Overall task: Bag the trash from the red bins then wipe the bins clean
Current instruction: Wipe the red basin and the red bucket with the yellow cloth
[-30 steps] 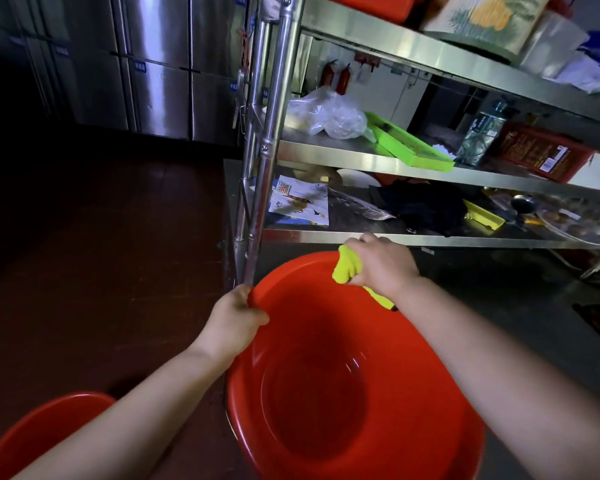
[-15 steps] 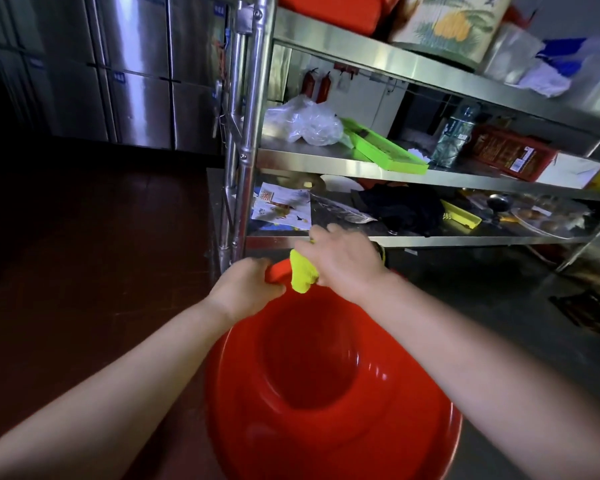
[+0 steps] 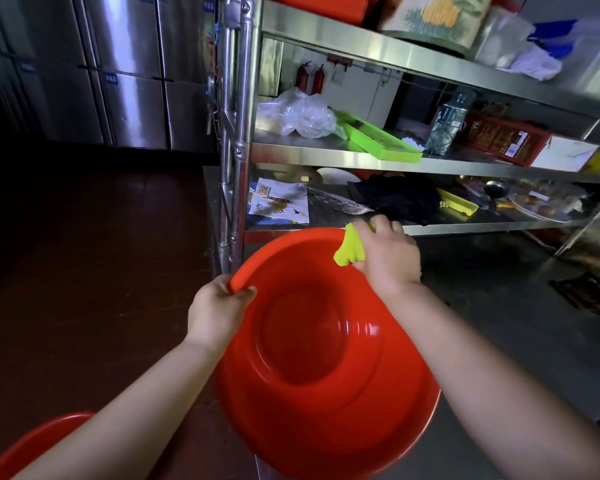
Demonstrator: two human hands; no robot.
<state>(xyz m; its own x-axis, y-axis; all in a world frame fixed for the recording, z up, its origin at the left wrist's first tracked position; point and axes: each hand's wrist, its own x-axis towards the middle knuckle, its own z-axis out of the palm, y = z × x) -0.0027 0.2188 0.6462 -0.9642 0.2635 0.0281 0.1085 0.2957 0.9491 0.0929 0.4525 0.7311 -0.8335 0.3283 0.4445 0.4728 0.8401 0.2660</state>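
Note:
A large round red bin [image 3: 326, 427] is tilted toward me in the middle of the view, its inside bare and glossy. My left hand [image 3: 219, 311] grips its left rim, thumb over the edge. My right hand [image 3: 387, 252] holds a bunched yellow-green cloth [image 3: 349, 251] pressed against the far right rim of the bin. The rim of a second red bin [image 3: 32, 445] shows at the bottom left, partly hidden by my left forearm.
A steel shelf rack [image 3: 326, 155] stands right behind the bin, its post [image 3: 239, 133] close to the bin's left rim. Its shelves hold a clear plastic bag [image 3: 295, 114], a green tray [image 3: 378, 140], papers and dark cloth. Steel cabinets [image 3: 129, 71] line the back left; dark floor lies left.
My right hand has slid the cloth along the far rim from the left side to the right. My left hand now grips lower on the left rim, and the second bin is back in view.

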